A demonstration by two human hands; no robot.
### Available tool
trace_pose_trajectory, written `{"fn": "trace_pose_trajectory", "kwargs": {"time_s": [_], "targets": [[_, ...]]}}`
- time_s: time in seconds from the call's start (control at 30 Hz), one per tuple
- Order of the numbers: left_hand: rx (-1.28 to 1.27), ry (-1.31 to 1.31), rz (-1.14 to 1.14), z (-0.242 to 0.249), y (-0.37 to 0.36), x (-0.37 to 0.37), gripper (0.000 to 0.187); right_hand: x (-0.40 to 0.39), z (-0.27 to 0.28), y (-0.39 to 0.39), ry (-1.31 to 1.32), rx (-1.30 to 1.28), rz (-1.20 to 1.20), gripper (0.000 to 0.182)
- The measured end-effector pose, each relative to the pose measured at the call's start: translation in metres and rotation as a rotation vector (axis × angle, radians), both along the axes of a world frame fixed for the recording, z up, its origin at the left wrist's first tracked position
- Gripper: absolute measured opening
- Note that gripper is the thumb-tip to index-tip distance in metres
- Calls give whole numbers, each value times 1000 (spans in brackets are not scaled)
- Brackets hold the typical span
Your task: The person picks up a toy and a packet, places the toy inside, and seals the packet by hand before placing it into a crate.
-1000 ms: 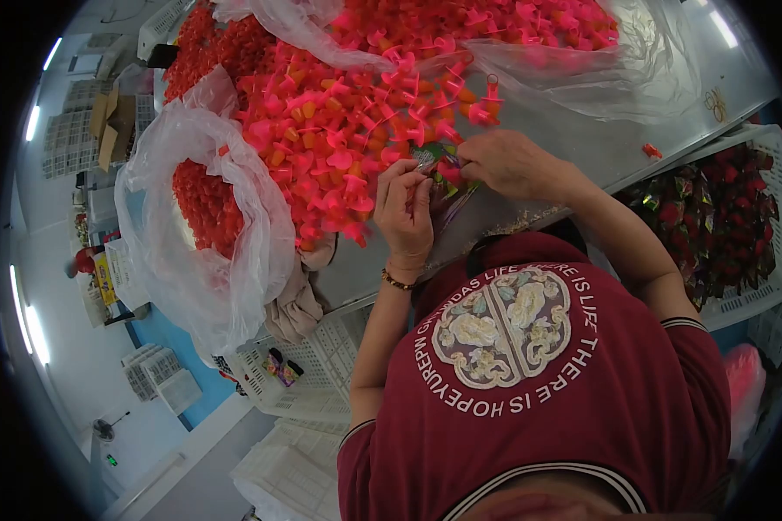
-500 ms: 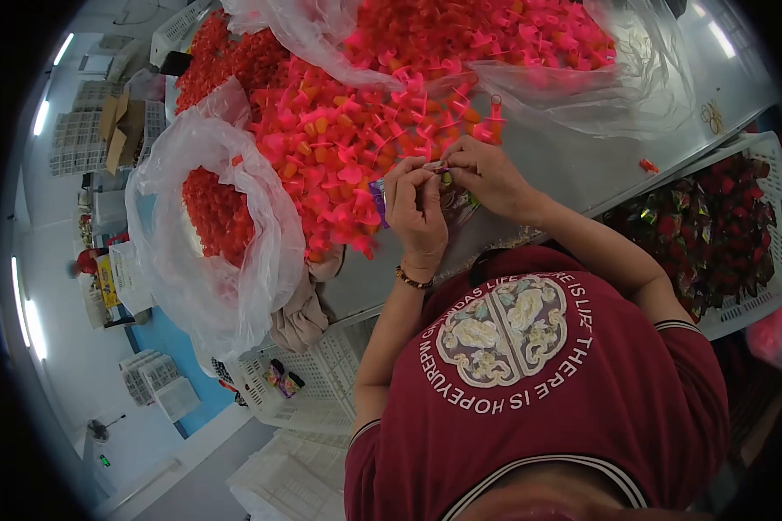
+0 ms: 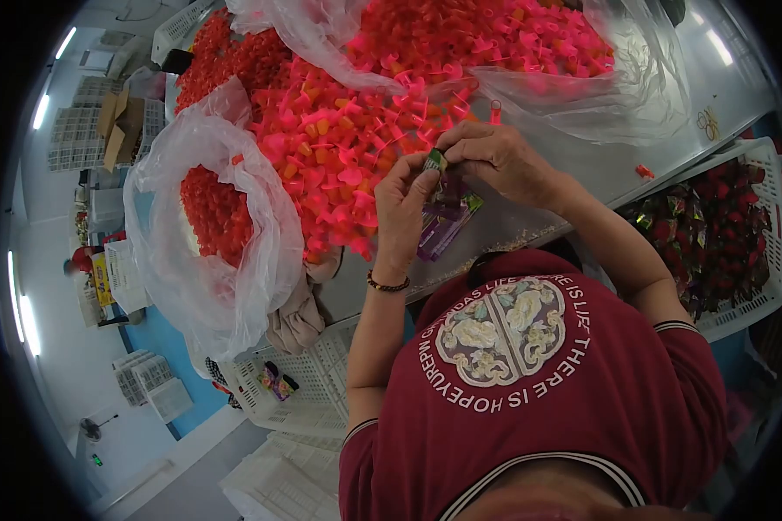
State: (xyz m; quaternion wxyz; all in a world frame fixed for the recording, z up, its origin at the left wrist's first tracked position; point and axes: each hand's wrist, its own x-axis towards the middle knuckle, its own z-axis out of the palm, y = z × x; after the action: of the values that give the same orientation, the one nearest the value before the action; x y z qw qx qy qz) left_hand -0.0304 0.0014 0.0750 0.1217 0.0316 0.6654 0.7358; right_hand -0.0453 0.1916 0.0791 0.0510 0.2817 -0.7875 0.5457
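My left hand (image 3: 401, 208), with a beaded bracelet on its wrist, pinches a small green wrapper (image 3: 434, 161) between thumb and fingers. Close on its right, my right hand (image 3: 500, 158) has its fingertips closed at the wrapper's upper edge. What lies between those fingertips is too small to make out. Below the hands, purple packets (image 3: 443, 236) lie near the table's front edge. Beyond them spreads a heap of pink and orange plastic pieces (image 3: 334, 148).
An open plastic bag of red pieces (image 3: 217, 217) stands at the left. White crates (image 3: 321, 382) sit below the table. At the right, a crate (image 3: 778, 234) holds dark red wrapped items. Clear plastic sheeting (image 3: 643, 95) lies across the table's back.
Both hands have turned slightly, and the green wrapper now shows above my left fingers. My left hand has moved a little left. More of the purple packets is visible below the hands.
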Motion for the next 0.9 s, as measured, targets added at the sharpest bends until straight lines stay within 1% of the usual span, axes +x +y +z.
{"fn": "trace_pose_trajectory", "kwargs": {"time_s": [0.03, 0.07, 0.13, 0.17, 0.23, 0.37, 0.43, 0.47, 0.57, 0.63, 0.67, 0.73, 0.77, 0.83, 0.87, 0.9], "targets": [[48, -29, 7, -2, 3, 2, 19, -1, 0, 0, 57, 46, 20, 19], [48, -29, 8, -4, 4, 2, 19, 0, 0, 0, 57, 46, 21, 19], [55, 77, 79, -7, 6, 3, 12, 1, 1, -3, 22, -4, -13, 17], [57, 79, 80, -9, 8, 5, 12, 1, 1, -3, 23, -2, -12, 17], [144, 153, 223, -12, 13, 8, 8, 2, 1, -2, 19, -8, -84, 16], [101, 196, 284, -15, 13, 8, 8, -5, 1, 4, 40, 34, -71, 15], [218, 174, 323, -12, 17, 9, 7, -8, 3, 2, 59, 101, -77, 14], [219, 175, 323, -11, 17, 9, 7, -7, 6, 0, 61, 101, -77, 14], [174, 230, 368, -9, 17, 12, 7, -4, 12, -4, -14, 37, -79, 13], [28, 337, 370, -9, 16, 14, 8, -5, 12, -5, -155, -29, -72, 12], [29, 337, 370, -8, 17, 14, 8, -5, 12, -6, -155, -28, -72, 12], [79, 364, 411, -7, 20, 14, 8, -4, 9, -10, -273, -220, -54, 11], [79, 364, 411, -7, 20, 14, 8, -5, 9, -12, -273, -220, -54, 11], [63, 372, 422, -10, 19, 14, 8, -5, 10, -15, -536, -442, -31, 10], [63, 371, 422, -12, 19, 14, 8, -5, 10, -15, -537, -442, -31, 10], [69, 362, 420, -14, 18, 14, 8, -6, 10, -14, -486, -359, -26, 10]]}}
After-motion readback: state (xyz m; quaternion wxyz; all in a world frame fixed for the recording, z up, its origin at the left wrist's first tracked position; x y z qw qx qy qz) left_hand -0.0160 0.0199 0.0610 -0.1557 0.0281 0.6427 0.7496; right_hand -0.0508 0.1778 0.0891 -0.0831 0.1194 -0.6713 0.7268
